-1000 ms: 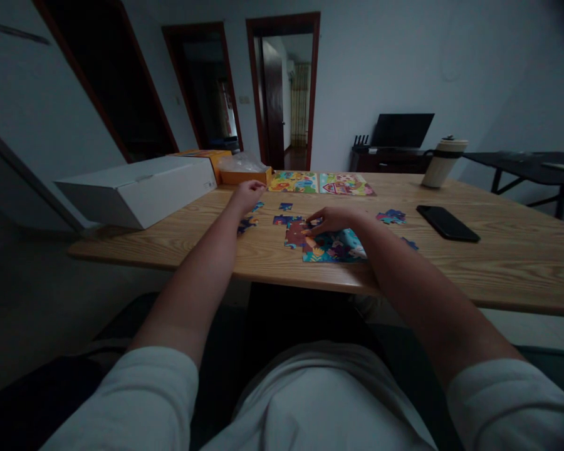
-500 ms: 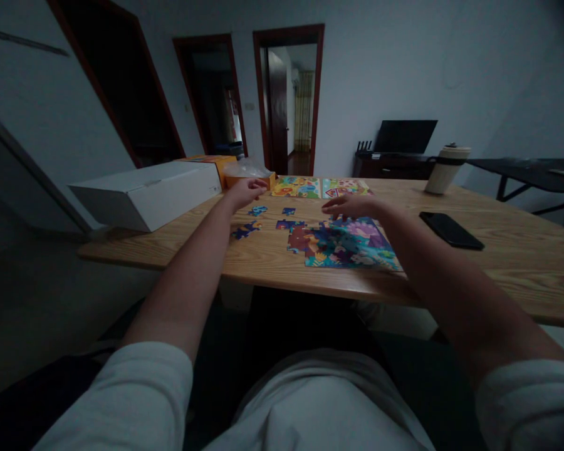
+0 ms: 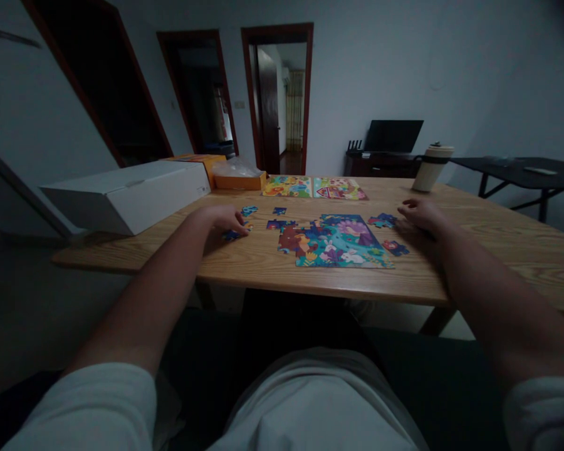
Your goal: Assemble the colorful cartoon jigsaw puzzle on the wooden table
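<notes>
A partly assembled colourful jigsaw puzzle [image 3: 341, 241] lies near the front edge of the wooden table [image 3: 498, 244]. My left hand [image 3: 222, 220] rests on the table left of it, fingers curled down onto a dark blue loose piece [image 3: 234, 235]. My right hand [image 3: 419, 214] lies on the table right of the puzzle with loosely bent fingers and nothing in them. It sits between one loose piece [image 3: 383, 220] and another [image 3: 395, 248].
Two more loose pieces [image 3: 249, 211] [image 3: 279, 211] lie behind the puzzle. Two finished puzzle boards [image 3: 287, 186] [image 3: 339, 188] sit farther back. At the left are a white box [image 3: 126, 194] and an orange box [image 3: 237, 181]; a cup [image 3: 430, 168] stands at the back right.
My left hand came down from near the orange box onto the loose piece. My right hand moved off the puzzle to its right side, uncovering it.
</notes>
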`<act>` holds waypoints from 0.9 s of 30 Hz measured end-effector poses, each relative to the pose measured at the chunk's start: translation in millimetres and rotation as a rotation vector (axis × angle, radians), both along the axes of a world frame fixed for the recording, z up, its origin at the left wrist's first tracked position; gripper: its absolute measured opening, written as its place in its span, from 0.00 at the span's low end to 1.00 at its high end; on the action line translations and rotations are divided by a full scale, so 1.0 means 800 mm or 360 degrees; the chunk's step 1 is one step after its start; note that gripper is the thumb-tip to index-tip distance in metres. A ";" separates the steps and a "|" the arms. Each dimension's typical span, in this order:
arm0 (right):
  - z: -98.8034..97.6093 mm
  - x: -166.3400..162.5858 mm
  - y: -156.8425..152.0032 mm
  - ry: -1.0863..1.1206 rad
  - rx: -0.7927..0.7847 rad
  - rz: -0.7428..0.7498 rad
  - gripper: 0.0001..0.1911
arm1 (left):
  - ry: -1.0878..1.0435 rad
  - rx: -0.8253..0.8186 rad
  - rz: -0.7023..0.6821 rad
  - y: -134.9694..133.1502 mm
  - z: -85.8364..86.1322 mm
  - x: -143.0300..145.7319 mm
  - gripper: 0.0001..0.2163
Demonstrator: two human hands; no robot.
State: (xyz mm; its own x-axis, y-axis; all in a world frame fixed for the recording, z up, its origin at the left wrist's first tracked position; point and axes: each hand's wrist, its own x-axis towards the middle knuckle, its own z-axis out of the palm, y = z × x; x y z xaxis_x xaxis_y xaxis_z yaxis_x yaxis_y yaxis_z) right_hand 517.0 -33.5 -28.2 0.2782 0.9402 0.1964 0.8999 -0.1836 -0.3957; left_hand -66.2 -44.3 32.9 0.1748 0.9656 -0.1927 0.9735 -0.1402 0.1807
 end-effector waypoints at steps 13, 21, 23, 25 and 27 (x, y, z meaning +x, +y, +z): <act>-0.004 -0.018 0.000 -0.0074 -0.0173 0.0316 0.14 | 0.0099 0.0032 -0.0048 0.031 0.008 0.033 0.08; -0.009 -0.018 0.003 0.0097 -0.0138 0.0228 0.27 | -0.0195 0.0460 -0.0147 0.075 -0.021 0.108 0.24; -0.009 -0.018 0.002 0.0121 -0.0093 0.0189 0.29 | -0.0258 0.0398 -0.0172 0.081 -0.030 0.122 0.28; -0.010 -0.018 0.001 0.0163 -0.0048 0.0164 0.30 | -0.0359 0.0315 -0.0163 0.088 -0.039 0.128 0.30; -0.012 -0.016 0.003 0.0238 -0.0011 0.0180 0.31 | -0.0436 0.0254 -0.0145 0.093 -0.044 0.130 0.30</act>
